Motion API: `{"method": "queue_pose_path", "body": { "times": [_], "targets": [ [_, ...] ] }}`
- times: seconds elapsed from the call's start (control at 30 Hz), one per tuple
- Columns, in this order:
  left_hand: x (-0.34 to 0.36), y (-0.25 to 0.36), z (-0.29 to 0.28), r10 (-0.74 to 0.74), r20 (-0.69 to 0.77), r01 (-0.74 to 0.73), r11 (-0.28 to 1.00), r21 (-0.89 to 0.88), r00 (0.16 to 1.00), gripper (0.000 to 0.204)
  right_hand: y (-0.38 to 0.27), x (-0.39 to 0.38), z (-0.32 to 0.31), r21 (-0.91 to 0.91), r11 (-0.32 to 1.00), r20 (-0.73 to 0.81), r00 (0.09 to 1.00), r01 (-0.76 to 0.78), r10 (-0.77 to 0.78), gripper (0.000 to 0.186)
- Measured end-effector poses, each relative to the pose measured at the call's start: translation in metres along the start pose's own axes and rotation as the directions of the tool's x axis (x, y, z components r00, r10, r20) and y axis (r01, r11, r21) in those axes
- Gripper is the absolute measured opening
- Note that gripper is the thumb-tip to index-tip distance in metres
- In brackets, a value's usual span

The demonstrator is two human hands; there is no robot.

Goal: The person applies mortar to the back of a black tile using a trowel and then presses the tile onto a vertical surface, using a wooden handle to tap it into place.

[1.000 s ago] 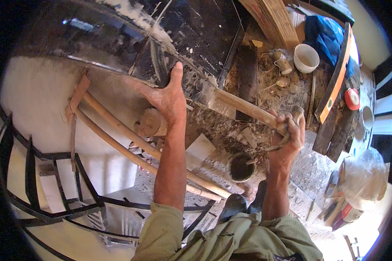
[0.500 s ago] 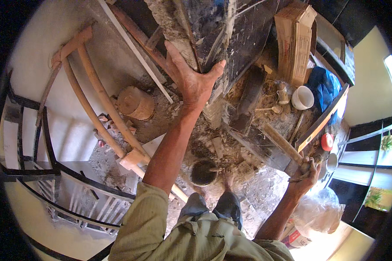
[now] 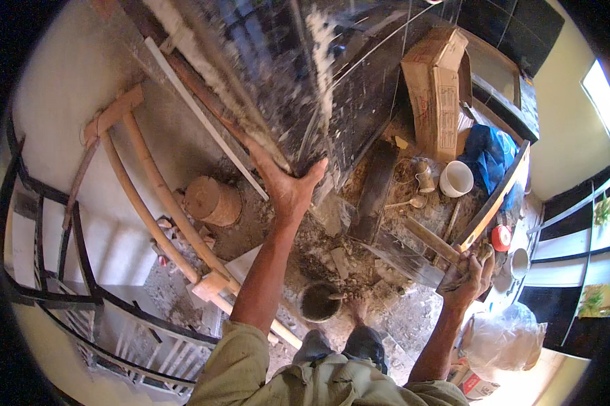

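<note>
My left hand grips the edge of a dark, plaster-smeared tiled corner, thumb spread to the right, some fingertips hidden. Lower right, my right hand is closed round the end of a wooden bar, with something greyish, hard to make out, at the fingers. The bar points up-left over dusty dark boards. Near my bare foot stands a dark bucket of grey mix.
Wooden poles lean at the left, above a black railing, beside a brown drum. At right are a cardboard box, blue sheet, white bowl, red object and plastic bag. Rubble covers the floor.
The view has swung, so the tiled corner now points downward. My right hand and bar have moved down and rightward. My left hand rose, then came lower along the edge.
</note>
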State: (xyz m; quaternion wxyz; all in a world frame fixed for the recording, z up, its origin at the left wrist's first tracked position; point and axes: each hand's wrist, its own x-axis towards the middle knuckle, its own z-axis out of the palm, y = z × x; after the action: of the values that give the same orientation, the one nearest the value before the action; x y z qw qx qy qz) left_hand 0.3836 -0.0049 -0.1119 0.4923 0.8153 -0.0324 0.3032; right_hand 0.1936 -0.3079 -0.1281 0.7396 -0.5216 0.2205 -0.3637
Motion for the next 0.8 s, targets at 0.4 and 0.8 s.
{"method": "queue_pose_path", "body": {
  "times": [0.4,0.8],
  "targets": [
    [0.001,0.018,0.002,0.035,-0.082,-0.025,0.993,0.118,0.996,0.126,0.016,0.019,-0.005,-0.292,0.952,0.072,0.995,0.093,-0.075,0.069],
    [0.003,0.015,0.003,-0.132,-0.133,0.114,0.984,-0.14,0.982,0.123,0.055,0.03,-0.014,-0.434,0.47,0.804,0.566,0.768,-0.182,0.077]
  ]
}}
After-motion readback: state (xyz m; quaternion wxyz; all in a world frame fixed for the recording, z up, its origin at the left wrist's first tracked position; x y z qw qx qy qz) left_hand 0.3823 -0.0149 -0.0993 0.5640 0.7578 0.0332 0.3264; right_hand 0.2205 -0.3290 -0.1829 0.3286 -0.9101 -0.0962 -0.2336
